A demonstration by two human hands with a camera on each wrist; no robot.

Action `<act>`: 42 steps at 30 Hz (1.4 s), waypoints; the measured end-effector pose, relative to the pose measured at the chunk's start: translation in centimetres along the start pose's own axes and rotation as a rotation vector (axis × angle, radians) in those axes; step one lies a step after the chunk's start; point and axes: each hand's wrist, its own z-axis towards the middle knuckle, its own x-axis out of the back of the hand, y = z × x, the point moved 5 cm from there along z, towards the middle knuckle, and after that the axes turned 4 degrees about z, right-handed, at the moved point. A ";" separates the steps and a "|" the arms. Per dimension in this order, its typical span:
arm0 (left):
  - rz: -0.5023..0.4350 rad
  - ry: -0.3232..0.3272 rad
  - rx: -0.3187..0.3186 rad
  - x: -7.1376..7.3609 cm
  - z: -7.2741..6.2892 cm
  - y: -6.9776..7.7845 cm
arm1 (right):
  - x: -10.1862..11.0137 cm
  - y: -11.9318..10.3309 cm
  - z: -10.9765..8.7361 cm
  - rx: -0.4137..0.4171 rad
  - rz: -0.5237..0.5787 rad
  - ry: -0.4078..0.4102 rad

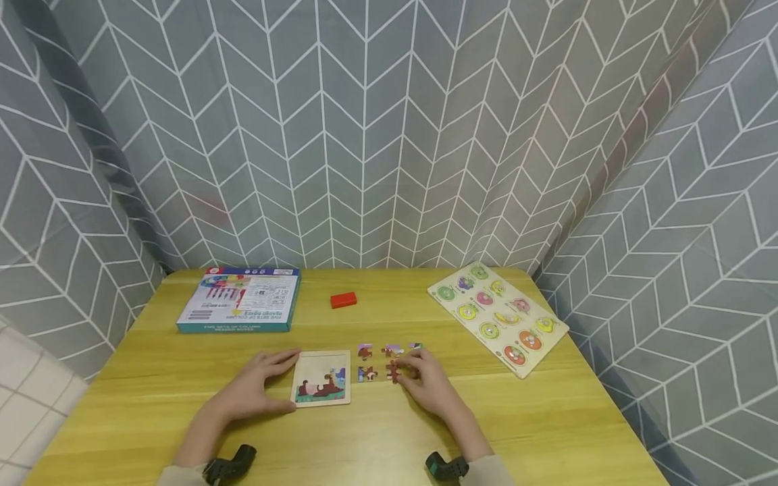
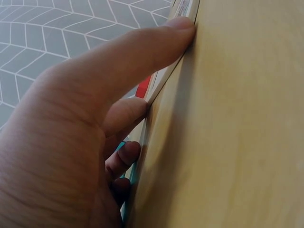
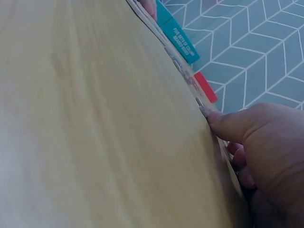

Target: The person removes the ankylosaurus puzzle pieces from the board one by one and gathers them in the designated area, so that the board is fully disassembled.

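A square wooden puzzle tray (image 1: 322,399) lies on the table, partly filled with brown and green pieces along its lower part. My left hand (image 1: 255,385) rests at the tray's left side, thumb near the lower corner and fingers near the upper one; the left wrist view shows the thumb touching its edge. To the right of the tray, several loose jigsaw pieces lie in two rows. My right hand (image 1: 428,383) pinches a brown jigsaw piece (image 1: 391,371) in the lower row between thumb and finger. Beside that hand another jigsaw piece (image 1: 415,346) is partly covered by its fingers.
At the back left lies a flat teal and white box (image 1: 234,328). A small red block (image 1: 343,300) sits behind the loose pieces. On the right, a wooden fruit board (image 1: 498,317) lies at an angle. Grey patterned curtain (image 1: 365,135) hangs behind the wooden table (image 1: 340,445).
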 end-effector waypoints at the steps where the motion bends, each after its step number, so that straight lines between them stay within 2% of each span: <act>1: 0.002 0.000 0.001 0.0 0.0 0.0 | -0.1 0.0 0.0 0.002 -0.002 0.000; 22: 0.018 0.008 -0.004 0.1 0.0 0.1 | 0.1 0.3 0.0 -0.008 0.007 0.012; 27: 0.018 0.016 -0.007 0.2 -0.1 0.3 | 0.4 0.4 -0.1 -0.018 0.069 0.024; 30: 0.012 0.016 -0.012 0.1 -0.1 0.5 | 0.7 0.3 0.1 -0.048 0.158 0.050; 33: 0.004 0.015 -0.009 0.1 -0.2 0.6 | 1.0 -0.3 0.6 -0.056 0.209 0.079; 36: 0.001 0.018 -0.003 0.1 -0.3 0.5 | 1.0 -1.3 1.5 -0.033 0.203 0.079; 42: 0.013 0.017 0.003 0.0 -0.1 0.0 | -1.1 -3.6 3.8 0.028 0.160 0.005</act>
